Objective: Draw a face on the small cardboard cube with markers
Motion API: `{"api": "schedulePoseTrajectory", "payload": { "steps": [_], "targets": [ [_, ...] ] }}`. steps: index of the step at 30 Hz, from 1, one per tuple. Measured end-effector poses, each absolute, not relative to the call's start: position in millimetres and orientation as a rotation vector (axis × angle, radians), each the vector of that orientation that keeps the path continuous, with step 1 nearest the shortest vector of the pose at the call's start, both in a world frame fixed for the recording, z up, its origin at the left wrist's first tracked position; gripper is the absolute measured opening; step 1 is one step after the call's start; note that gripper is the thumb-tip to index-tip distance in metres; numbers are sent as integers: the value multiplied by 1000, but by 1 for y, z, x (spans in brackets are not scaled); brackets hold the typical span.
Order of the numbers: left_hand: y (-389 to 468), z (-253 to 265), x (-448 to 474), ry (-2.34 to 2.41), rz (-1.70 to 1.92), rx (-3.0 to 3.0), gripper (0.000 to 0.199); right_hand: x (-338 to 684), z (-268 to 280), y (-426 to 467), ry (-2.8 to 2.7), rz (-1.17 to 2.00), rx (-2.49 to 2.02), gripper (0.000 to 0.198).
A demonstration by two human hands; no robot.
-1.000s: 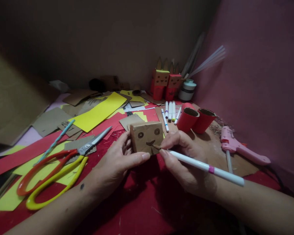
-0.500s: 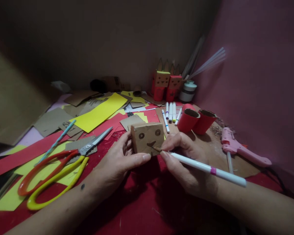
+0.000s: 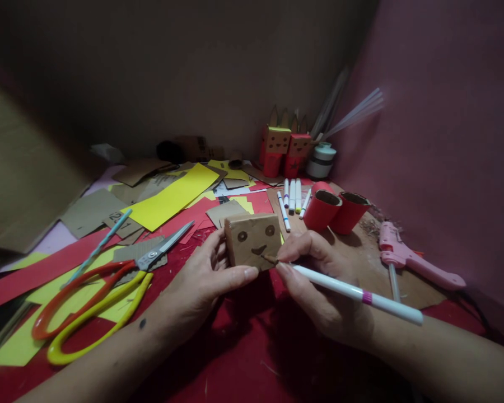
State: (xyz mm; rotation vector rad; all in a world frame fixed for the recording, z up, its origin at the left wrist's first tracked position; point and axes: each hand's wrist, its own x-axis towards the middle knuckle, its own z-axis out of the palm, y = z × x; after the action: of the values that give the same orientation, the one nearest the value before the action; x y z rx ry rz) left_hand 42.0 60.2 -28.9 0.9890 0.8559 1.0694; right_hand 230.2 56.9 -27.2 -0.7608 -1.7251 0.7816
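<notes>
A small brown cardboard box (image 3: 252, 238) with two drawn round eyes and a dark mouth is gripped by my left hand (image 3: 212, 274); the thumb presses its lower front edge and the fingers curl behind. My right hand (image 3: 315, 280) pinches a white marker (image 3: 344, 284) with a purple band near its grip end. The marker's brownish tip meets the box's face just right of and below the mouth. To the left of my left forearm lie scissors (image 3: 145, 266) with one red and one yellow handle, blades apart.
Yellow, red and cardboard scraps (image 3: 172, 196) cover the left. Several white markers (image 3: 292, 196) and red paper-covered tubes (image 3: 321, 210) sit ahead. At right lies a pink glue gun (image 3: 403, 254). Two box-headed figures (image 3: 277, 143) stand behind, beside a white jar (image 3: 322, 159). A twisted blue straw (image 3: 98, 246) lies left.
The drawn mouth looks fuller and darker. The marker tip has shifted slightly down across the box's face. The whole view has tilted a little; both hands keep their holds.
</notes>
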Motion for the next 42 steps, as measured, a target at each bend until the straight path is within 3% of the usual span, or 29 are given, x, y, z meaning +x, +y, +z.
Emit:
{"api": "schedulePoseTrajectory", "payload": {
  "steps": [23, 42],
  "targets": [
    [62, -28, 39, 906, 1104, 1036, 73, 234, -28, 56, -1691, 761, -760, 8],
    [72, -24, 27, 1133, 1159, 1241, 75, 242, -27, 70, -1439, 1284, -611, 12]
  ]
}}
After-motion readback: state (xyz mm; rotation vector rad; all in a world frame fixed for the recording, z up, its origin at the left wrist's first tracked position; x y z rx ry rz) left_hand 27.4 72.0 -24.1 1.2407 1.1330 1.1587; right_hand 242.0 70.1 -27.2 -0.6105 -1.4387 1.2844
